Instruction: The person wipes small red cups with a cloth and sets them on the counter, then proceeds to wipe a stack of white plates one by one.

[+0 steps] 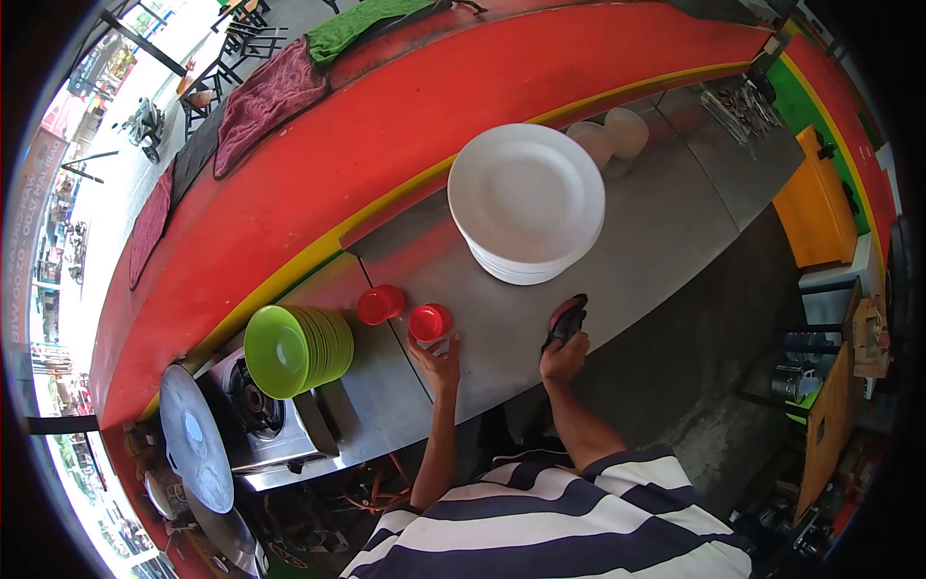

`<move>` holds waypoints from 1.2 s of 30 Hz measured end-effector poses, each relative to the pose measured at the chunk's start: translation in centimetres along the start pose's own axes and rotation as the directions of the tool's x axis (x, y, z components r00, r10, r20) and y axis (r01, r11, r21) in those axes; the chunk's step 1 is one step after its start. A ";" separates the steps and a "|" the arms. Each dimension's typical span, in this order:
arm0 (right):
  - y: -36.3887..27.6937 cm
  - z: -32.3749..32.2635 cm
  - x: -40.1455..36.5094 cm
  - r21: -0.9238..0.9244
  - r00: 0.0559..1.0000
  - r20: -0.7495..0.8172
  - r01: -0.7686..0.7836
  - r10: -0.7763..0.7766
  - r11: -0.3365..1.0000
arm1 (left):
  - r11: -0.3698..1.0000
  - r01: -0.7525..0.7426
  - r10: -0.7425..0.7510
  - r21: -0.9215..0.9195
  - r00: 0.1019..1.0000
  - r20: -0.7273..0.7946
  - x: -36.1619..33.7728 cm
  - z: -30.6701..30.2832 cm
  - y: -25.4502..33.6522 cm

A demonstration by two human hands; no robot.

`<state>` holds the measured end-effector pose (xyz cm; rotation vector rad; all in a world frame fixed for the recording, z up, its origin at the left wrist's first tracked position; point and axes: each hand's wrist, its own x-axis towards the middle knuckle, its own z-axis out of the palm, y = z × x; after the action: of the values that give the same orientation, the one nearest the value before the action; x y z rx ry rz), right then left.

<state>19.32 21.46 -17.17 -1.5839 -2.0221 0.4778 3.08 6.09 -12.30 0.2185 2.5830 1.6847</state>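
Observation:
My left hand [437,365] reaches to the near side of a small red bowl [430,322], its thumb and fingers gripping the lower edge. A second small red bowl [381,304] stands just left of it on the steel counter [482,372]. My right hand [565,359] is closed round a dark cloth with a reddish patch [566,320], held over the counter's front part. Beyond the hands rises a tall stack of white plates [527,198]. To the left, a stack of green bowls [297,350] lies tipped, the front bowl's inside facing me.
A gas stove [280,425] and a large round metal lid [196,439] are at the left end. Pale cups [627,133] stand behind the plates; cutlery [741,111] lies at the far right. A red wall [405,106] with cloths [270,101] borders the back.

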 end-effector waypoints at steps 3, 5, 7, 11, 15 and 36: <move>-0.2 0.0 0.1 -0.013 1.000 0.002 0.000 0.000 1.000 | 0.999 0.001 -0.002 -0.043 1.000 -0.018 1.2 1.4 -2.6; -0.2 0.1 0.2 -0.015 1.000 -0.006 0.014 -0.014 1.000 | 0.998 -0.059 0.059 0.005 0.997 -0.040 1.6 2.0 -3.4; -0.1 0.1 0.2 -0.046 0.999 0.006 0.035 -0.035 0.998 | 0.982 -0.155 0.159 0.108 0.987 -0.035 2.6 1.7 -3.1; 0.5 0.8 0.1 -0.064 1.000 0.013 0.026 -0.025 0.998 | 0.975 -0.189 0.189 0.121 0.982 0.008 4.7 1.9 -2.8; 0.4 0.7 0.1 -0.077 1.000 0.012 0.010 -0.009 0.997 | 0.943 -0.257 0.264 0.213 0.965 -0.004 7.0 3.2 -2.5; 0.0 0.2 0.3 -0.010 1.000 -0.015 0.008 -0.008 1.000 | 0.985 -0.116 0.134 -0.130 0.982 0.135 4.4 3.7 -3.4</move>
<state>19.14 21.79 -17.24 -1.5802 -2.0220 0.4524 -1.18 8.70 -16.73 0.4866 2.4006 1.7868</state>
